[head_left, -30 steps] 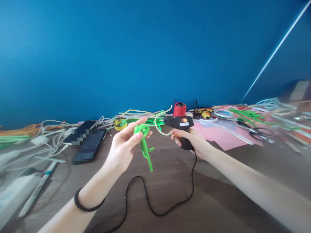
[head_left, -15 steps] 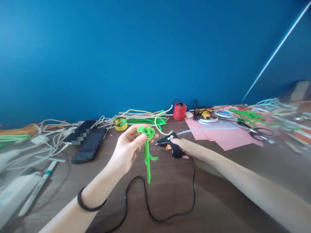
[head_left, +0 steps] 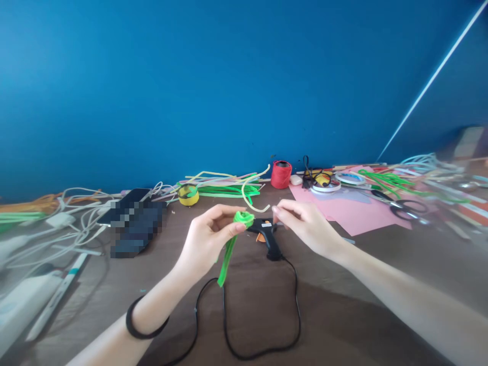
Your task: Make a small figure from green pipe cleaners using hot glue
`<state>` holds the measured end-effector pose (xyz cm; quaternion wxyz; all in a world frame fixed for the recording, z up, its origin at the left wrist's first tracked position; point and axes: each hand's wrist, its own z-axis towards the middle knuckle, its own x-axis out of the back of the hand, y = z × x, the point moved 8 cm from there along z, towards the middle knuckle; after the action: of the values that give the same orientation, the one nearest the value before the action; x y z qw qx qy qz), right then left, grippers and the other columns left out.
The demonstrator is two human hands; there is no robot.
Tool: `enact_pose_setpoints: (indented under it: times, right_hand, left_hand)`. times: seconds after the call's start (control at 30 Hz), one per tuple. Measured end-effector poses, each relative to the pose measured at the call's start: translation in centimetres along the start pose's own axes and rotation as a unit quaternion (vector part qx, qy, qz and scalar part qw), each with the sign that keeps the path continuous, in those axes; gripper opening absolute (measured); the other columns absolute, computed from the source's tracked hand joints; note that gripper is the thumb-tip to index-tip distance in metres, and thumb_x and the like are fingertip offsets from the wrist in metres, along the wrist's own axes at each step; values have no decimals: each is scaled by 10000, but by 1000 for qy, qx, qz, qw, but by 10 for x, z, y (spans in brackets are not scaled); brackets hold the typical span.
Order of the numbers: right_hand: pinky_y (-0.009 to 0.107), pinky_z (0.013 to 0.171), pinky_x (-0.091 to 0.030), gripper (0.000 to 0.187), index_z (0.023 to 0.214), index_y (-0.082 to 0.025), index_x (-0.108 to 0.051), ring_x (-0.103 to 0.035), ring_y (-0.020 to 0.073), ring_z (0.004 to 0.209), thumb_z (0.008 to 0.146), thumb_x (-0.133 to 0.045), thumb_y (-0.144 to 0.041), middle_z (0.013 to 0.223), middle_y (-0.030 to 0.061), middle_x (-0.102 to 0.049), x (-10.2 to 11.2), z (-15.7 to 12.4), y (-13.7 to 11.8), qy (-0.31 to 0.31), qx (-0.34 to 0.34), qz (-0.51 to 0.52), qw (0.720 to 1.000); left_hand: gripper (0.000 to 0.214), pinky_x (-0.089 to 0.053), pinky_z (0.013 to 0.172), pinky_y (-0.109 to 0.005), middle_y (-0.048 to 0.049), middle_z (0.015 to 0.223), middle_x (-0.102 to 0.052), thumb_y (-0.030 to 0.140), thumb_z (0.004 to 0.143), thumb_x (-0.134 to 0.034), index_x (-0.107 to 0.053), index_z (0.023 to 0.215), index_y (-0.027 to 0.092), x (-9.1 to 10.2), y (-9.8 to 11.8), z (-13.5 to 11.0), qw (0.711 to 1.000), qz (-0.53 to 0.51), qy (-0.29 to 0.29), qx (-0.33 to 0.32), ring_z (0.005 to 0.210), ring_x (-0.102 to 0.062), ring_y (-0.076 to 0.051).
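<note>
Nearest, the black cord loops on the worktop, below both sets of fingers, and runs up to the glue gun. The left hand, a dark band on its wrist, is raised off the worktop. Its fingers are closed in a pinch on a green pipe cleaner. The grip sits just under the coiled head, probably to keep the coil from springing loose, while the straight tail hangs free below the fingers. The glue gun lies on its side just beyond and below that coil, directly under the right fingers, nozzle toward the left hand. That likely keeps the tip clear of skin yet close by. The right hand hovers above the gun without touching it. Its fingers are loosely bent, thumb and forefinger narrow with nothing between them, the tips just beside the coil. Beyond the left fingers lie a phone and a yellow tape roll. Beyond the right fingers are a red spool, pink paper and scissors, all well apart from the hands, against the blue wall.
</note>
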<state>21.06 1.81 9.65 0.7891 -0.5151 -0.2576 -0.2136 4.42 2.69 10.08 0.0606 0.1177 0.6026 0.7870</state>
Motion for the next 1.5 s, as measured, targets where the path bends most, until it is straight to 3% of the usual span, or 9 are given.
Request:
enact_pose_setpoints:
  times: [0.17, 0.3, 0.47, 0.77, 0.9, 1.03, 1.2, 1.5]
  right_hand:
    - [203, 498, -383, 197, 914, -184, -559, -513, 94, 563, 837, -534, -364, 727, 0, -593, 4, -20, -37, 15, 104, 86, 991]
    - [218, 531, -416, 118, 838, -185, -574, -520, 94, 551, 825, -572, -303, 710, 6, -594, -3, -27, -47, 22, 147, 31, 988]
    - [229, 568, -417, 65, 831, -188, -583, -551, 117, 612, 848, -521, -183, 716, 15, -620, -5, -28, -50, 30, 169, -35, 984]
    - [220, 525, -396, 120, 872, -180, -542, -556, 104, 529, 881, -423, -167, 642, -3, -610, -8, -27, -42, 10, 143, -37, 989]
    - [212, 516, -426, 99, 835, -194, -531, -580, 98, 516, 881, -443, -199, 665, -4, -630, -11, -26, -36, -2, 88, 42, 995]
    - [221, 520, -459, 66, 826, -200, -527, -588, 104, 526, 860, -493, -246, 674, 1, -627, -9, -25, -35, 16, 82, 102, 991]
    - [213, 490, -473, 87, 813, -197, -511, -568, 89, 494, 850, -515, -275, 650, -12, -597, -12, -21, -27, -8, 65, 204, 977]
    - [203, 472, -446, 78, 794, -190, -524, -538, 76, 480, 843, -529, -251, 626, -22, -578, -13, -18, -23, -15, 60, 234, 970]
  left_hand:
    - [223, -520, 693, -244, -25, 832, -718, 253, 673, -698, -687, 891, 203, -9, 3, -7, 993, 114, -7, -27, 764, -663, -172]
    - [200, -497, 742, -273, -31, 861, -712, 241, 685, -686, -711, 883, 240, -11, 12, -13, 978, 184, 14, -93, 774, -649, -183]
    - [193, -475, 784, -300, -37, 876, -712, 195, 677, -685, -726, 854, 259, -9, 19, -15, 976, 172, 35, -126, 812, -634, -204]
    - [183, -503, 721, -254, -21, 836, -721, 225, 655, -712, -726, 837, 233, -9, 5, -13, 993, 104, 41, -30, 777, -652, -189]
    - [168, -521, 690, -254, -25, 803, -727, 210, 641, -723, -720, 808, 208, -11, 2, -13, 998, 30, 51, 19, 766, -664, -193]
    - [173, -530, 697, -268, -38, 823, -732, 209, 621, -738, -724, 793, 190, -14, 1, -14, 998, -26, 41, 46, 767, -670, -201]
    - [244, -529, 730, -277, -36, 861, -733, 240, 643, -728, -723, 884, 200, -17, -9, -15, 995, -68, 22, 76, 784, -669, -197]
    - [282, -504, 757, -256, -54, 860, -730, 270, 686, -700, -710, 953, 182, -28, -25, -18, 976, -170, -20, 137, 770, -649, -157]
